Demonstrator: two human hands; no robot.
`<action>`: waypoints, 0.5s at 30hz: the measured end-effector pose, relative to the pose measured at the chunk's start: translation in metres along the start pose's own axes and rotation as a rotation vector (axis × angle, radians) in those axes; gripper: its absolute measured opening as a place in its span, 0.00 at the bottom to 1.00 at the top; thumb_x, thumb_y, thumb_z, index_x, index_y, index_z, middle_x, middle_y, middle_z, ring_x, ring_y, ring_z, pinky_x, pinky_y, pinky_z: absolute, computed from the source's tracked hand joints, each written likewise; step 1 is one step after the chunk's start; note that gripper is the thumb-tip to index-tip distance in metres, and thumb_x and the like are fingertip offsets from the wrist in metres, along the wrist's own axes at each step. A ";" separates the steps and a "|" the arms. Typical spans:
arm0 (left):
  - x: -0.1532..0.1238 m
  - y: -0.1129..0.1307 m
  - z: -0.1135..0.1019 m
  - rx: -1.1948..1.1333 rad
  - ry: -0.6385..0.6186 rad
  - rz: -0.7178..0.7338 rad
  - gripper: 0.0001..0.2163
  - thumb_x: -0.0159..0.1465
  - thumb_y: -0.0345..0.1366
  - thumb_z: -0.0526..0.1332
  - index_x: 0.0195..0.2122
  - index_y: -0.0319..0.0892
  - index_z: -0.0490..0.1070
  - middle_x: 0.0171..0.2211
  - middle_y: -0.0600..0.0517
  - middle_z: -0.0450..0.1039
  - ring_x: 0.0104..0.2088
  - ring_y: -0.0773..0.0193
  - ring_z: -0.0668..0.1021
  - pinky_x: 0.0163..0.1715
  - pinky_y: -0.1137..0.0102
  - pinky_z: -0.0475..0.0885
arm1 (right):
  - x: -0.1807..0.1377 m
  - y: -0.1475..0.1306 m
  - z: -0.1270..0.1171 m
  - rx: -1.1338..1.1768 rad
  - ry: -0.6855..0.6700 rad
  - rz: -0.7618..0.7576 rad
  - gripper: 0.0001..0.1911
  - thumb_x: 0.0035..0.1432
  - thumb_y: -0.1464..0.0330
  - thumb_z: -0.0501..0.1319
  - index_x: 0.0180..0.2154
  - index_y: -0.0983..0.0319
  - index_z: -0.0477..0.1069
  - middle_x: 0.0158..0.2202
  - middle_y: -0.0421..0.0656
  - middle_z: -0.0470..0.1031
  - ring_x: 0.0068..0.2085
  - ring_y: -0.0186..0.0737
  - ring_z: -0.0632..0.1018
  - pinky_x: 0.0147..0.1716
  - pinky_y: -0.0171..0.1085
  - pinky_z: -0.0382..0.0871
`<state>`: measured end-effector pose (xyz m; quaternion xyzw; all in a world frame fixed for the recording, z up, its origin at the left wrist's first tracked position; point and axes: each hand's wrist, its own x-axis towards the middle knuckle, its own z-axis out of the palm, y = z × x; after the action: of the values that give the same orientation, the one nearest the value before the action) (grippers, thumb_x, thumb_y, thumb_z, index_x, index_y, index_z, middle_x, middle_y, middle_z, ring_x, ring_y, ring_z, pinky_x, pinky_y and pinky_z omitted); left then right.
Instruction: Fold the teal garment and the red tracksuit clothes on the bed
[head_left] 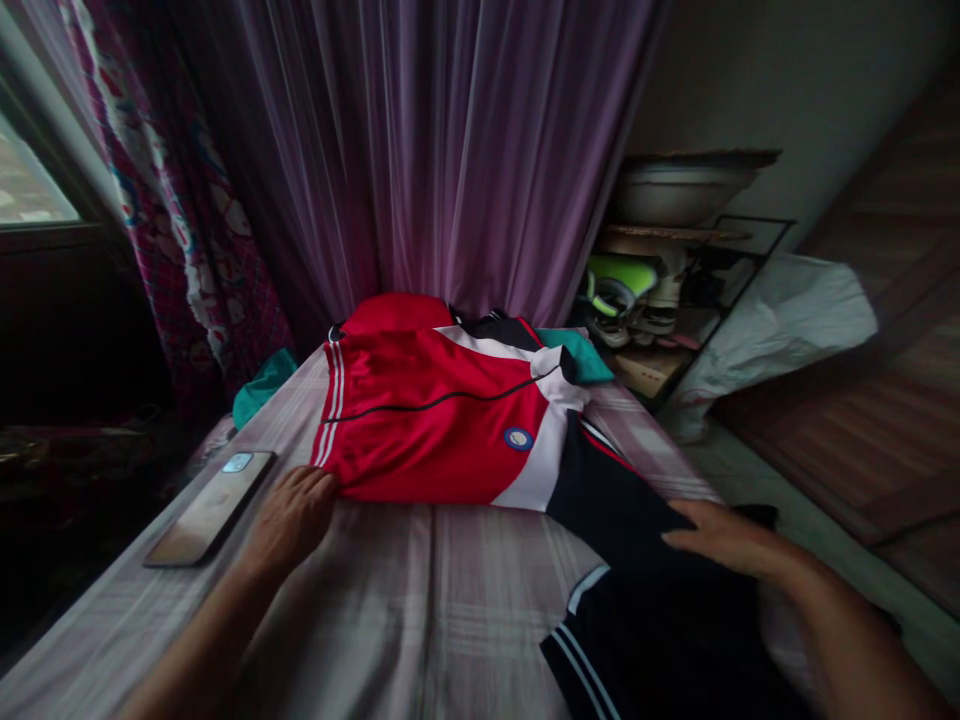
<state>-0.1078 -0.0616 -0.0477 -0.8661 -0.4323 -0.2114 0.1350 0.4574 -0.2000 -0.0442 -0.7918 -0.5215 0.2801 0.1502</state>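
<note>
Two bare hands work at a red, white and navy track jacket [442, 410] lying front up across the far half of a plaid-covered surface [465, 590], its hem toward the left edge and its collar toward the right. The left hand [296, 505] bends its fingers over the near corner of the hem, but whether that grip pinches the cloth or only presses it, I cannot tell. The right hand [709, 530] is on the navy sleeve [622, 490] by the right edge, thumb and forefinger slightly apart; the other fingers are hidden, so its hold is unclear too. Smoothing looks like the step in hand, and it would go best with the hem corner anchored while the sleeve is drawn out gently, without twisting the shoulder. The dark zip line [442, 400] bows across the front, so evening out the red panel should help. Dark striped fabric [637, 640] lies just below the sleeve and could snag underneath. The phone [214, 508] near the left edge is best kept clear of the left forearm.
</note>
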 end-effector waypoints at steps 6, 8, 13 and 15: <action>-0.016 -0.020 -0.014 -0.129 -0.294 -0.040 0.15 0.63 0.37 0.50 0.31 0.46 0.76 0.30 0.48 0.80 0.33 0.55 0.80 0.38 0.63 0.74 | -0.011 -0.018 -0.013 -0.111 -0.166 0.014 0.13 0.36 0.57 0.70 0.28 0.54 0.79 0.33 0.47 0.82 0.37 0.53 0.81 0.34 0.41 0.73; -0.010 -0.024 -0.019 -0.317 -0.434 -0.079 0.15 0.64 0.42 0.51 0.37 0.49 0.79 0.36 0.50 0.82 0.37 0.57 0.82 0.38 0.67 0.75 | 0.001 -0.040 -0.016 -0.209 -0.141 0.026 0.13 0.41 0.54 0.68 0.26 0.56 0.79 0.31 0.46 0.82 0.36 0.50 0.81 0.32 0.40 0.71; 0.032 -0.049 -0.034 -0.458 -0.540 -0.324 0.22 0.64 0.55 0.51 0.42 0.51 0.80 0.36 0.53 0.83 0.36 0.57 0.82 0.36 0.69 0.75 | 0.070 -0.106 -0.021 -0.284 0.176 -0.086 0.19 0.56 0.53 0.58 0.39 0.58 0.79 0.40 0.47 0.82 0.39 0.47 0.81 0.34 0.38 0.70; 0.056 -0.063 -0.032 -0.327 -0.463 -0.458 0.22 0.64 0.55 0.52 0.41 0.47 0.79 0.34 0.52 0.82 0.35 0.57 0.81 0.36 0.69 0.73 | 0.105 -0.130 -0.022 -0.253 0.281 -0.074 0.24 0.59 0.53 0.57 0.49 0.61 0.77 0.43 0.50 0.82 0.42 0.48 0.81 0.38 0.38 0.71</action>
<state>-0.1364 0.0012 0.0109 -0.7820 -0.5946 -0.1006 -0.1576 0.4056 -0.0502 0.0121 -0.8159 -0.5554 0.0933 0.1308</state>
